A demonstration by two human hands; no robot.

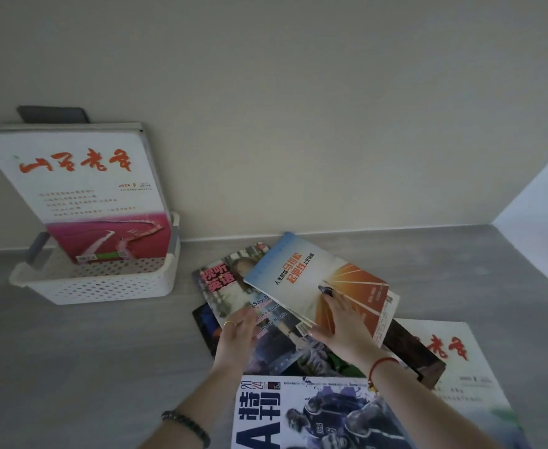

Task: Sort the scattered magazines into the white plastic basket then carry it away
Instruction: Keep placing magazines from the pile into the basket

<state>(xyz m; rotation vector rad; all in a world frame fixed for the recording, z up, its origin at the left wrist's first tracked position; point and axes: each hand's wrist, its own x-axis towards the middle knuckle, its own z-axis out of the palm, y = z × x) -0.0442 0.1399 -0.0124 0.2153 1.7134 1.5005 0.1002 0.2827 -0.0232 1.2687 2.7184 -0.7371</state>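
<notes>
- The person's right hand [340, 322] lay flat on the blue-and-orange paper magazine [290, 267] that topped the pile. Its fingers were straight and spread over the cover, the thumb at the near edge. From where I stood I could not tell if the thumb had got underneath.
- The left hand [237, 333], a ring on one finger, rested with loose, nearly straight fingers on the glossy magazine with red characters [220, 280] just below, gripping nothing.
- To my eye the step in hand was lifting that top magazine off the pile. The sound way would be to press the lower one down with the left hand so the heap did not slide. The right thumb should go under the near edge and pinch the whole thickness, not one loose cover that would fan open.
- More lay around the hands: a large basketball magazine [314, 416] nearest the person, under both forearms. To the right were a dark brown one [418, 358] and a white magazine with red brush lettering [453, 351], each overlapping the next.
- The white perforated plastic basket [114, 286] stood well to the left on the grey desk [88, 367], close to the wall. A white-and-pink magazine [78, 176] stood upright in it, leaning back, with others behind.
- I judged there was room in front of that one. The next magazine would best go in upright and be lowered, not dropped, since so light a basket might skid or tip.
</notes>
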